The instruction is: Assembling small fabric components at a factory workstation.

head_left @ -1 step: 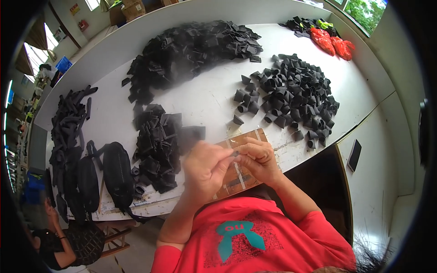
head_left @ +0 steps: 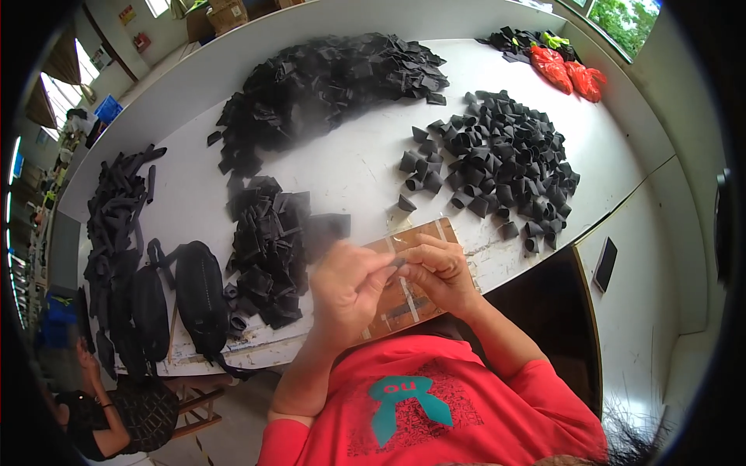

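Observation:
Both my hands meet above a brown board point(head_left: 426, 304) with pale tape strips, at the near edge of the white table. Pinched between the fingertips of my left hand point(head_left: 347, 289) and my right hand point(head_left: 440, 272) is a small dark piece point(head_left: 399, 262), mostly hidden by the fingers. Left of my left hand lies a heap of flat black fabric pieces point(head_left: 268, 241), with one piece point(head_left: 332, 225) reaching out just beyond the hand. Beyond my right hand spreads a pile of short black fabric loops point(head_left: 505, 155).
A larger heap of black pieces point(head_left: 342, 78) covers the far table. Black strips point(head_left: 116, 202) and black pouches point(head_left: 200, 287) lie leftward. Red plastic bags point(head_left: 552, 70) rest in the far right corner. A dark phone point(head_left: 606, 264) lies right. Another person point(head_left: 97, 408) sits at lower left.

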Demonstrator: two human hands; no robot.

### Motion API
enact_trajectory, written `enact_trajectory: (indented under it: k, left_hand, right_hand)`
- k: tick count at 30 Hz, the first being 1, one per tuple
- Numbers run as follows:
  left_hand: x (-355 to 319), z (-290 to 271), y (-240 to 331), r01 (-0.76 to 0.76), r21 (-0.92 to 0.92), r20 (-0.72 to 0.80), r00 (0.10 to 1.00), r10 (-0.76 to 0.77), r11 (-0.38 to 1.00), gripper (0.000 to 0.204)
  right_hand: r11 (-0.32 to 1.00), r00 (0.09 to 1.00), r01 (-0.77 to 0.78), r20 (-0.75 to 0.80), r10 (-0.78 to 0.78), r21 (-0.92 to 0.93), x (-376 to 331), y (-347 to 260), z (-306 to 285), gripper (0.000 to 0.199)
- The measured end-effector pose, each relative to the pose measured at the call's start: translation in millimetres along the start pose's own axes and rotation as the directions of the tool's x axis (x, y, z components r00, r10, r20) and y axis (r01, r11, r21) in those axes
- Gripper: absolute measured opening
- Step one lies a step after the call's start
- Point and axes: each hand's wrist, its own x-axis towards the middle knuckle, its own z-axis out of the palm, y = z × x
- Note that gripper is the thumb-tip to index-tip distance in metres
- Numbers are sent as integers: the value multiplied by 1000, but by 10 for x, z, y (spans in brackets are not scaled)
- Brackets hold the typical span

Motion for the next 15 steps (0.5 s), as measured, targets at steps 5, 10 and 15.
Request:
enact_trajectory:
  k: [5,10,15]
  left_hand:
    - [-188,57,-215,201,-342,-65,969,-237,918,10]
    - [-139,81,-190,199,-398,-82,965,-250,896,11]
    - [-29,8,-125,245,-447,-32,957,-289,861,11]
  right_hand:
    - [942,974,225,25,-226,-249,97,-51,12,13]
    - [921,965,263,60,-257,-286,99,-75,-38,16]
    - [881,941,327,28,-338,-342,125,-126,-66,22]
